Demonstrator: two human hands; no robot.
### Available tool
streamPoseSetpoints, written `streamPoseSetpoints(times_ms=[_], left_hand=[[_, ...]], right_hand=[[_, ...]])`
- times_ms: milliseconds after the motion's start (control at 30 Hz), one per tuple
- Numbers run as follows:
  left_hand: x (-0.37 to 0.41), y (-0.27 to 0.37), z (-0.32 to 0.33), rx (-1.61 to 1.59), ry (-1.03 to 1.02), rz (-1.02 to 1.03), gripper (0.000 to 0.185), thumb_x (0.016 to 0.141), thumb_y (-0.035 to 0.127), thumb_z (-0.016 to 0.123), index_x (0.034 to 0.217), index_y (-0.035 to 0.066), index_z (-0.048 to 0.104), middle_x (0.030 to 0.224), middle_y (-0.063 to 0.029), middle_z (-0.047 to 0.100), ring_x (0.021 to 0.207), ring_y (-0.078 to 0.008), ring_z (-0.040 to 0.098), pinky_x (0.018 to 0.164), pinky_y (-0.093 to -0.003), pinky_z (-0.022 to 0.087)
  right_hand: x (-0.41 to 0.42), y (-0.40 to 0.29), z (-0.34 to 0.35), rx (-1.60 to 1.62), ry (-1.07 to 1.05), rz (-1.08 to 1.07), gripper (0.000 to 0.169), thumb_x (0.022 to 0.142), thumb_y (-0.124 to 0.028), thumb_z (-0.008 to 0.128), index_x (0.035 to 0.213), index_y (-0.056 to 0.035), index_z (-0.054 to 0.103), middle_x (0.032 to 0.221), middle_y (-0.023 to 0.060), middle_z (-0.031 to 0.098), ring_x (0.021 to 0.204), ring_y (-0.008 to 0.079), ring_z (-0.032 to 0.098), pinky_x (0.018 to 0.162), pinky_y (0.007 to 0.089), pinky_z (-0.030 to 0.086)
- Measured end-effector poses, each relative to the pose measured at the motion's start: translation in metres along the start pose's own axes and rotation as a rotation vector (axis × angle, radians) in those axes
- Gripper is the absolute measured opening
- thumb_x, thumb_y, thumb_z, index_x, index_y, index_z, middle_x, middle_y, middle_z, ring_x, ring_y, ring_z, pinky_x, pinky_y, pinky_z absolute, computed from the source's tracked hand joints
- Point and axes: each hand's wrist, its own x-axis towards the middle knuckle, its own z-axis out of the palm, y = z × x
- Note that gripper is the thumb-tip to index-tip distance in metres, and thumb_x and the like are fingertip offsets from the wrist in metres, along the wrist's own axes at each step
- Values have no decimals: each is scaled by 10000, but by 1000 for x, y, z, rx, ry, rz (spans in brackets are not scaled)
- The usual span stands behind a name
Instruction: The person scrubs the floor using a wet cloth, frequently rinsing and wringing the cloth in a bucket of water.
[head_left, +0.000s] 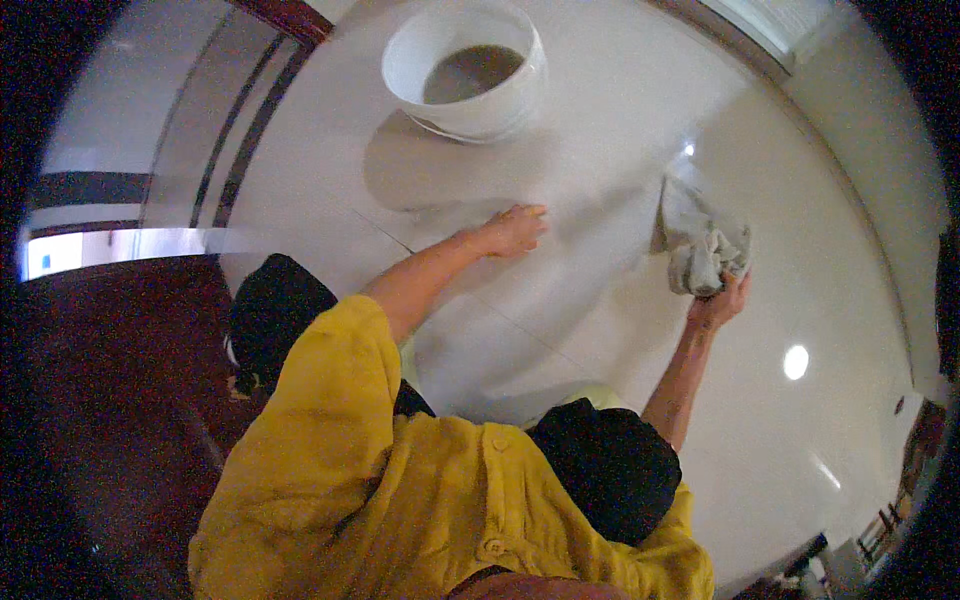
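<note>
My right hand (720, 300) grips a bunched grey-white cloth (705, 259) over the pale, glossy tiled floor (555, 307). A loose flap of the cloth points away from me. Near the middle of the view, my left hand (517, 230) holds nothing, its fingers partly bent; whether it touches the floor cannot be told. Beyond the left hand stands a white plastic bucket (517, 97) with murky greyish-brown water (476, 71) in it.
My knees in black cloth (607, 469) are bent below the hands. Dark floor borders (255, 142) run at the left, beside a dark reddish surface (127, 375). A wall base (847, 172) curves along the right. Several small objects lie at the lower right.
</note>
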Motion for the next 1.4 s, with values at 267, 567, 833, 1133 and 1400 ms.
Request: streamPoseSetpoints(times_ms=[267,567,833,1133,1400], left_hand=[[-92,-98,-127,27,-426,-385,296,813,250,493,1002,38,578,1070,-174,568,1002,-326,535,887,-428,414],[-153,-103,-190,-45,-518,-409,460,880,328,444,1212,11,476,1245,-217,460,1137,-350,451,974,-408,349],[-145,-111,-168,-163,-478,-331,449,903,324,421,1209,1,475,1250,-198,467,1145,-324,454,987,-389,337],[-188,-126,-171,-139,-526,-465,391,904,287,440,1218,57,480,1146,-165,526,1067,-316,481,917,-401,376],[-268,-85,-180,-542,-430,-759,408,858,260,496,1119,-52,524,1002,-112,583,859,-178,525,793,-304,421]], right_hand=[[17,96,59,-1823,-630,-569,820,692,-455,632,1386,-211,271,1460,172,111,1320,411,132,1016,563,179],[-87,120,130,-1612,-1131,-665,659,688,-533,624,1290,-366,413,1472,97,106,1333,393,56,994,611,147],[-187,86,65,-1488,-1426,-475,702,630,-394,707,1275,-352,433,1463,54,178,1330,328,166,1000,557,195],[-98,-47,-166,-1944,142,-279,661,706,-317,642,1317,-295,390,1445,97,206,1304,349,207,951,557,261],[-379,-66,-310,-2331,725,437,509,854,-321,483,1336,-219,357,1447,120,183,1302,389,159,1032,556,94]])
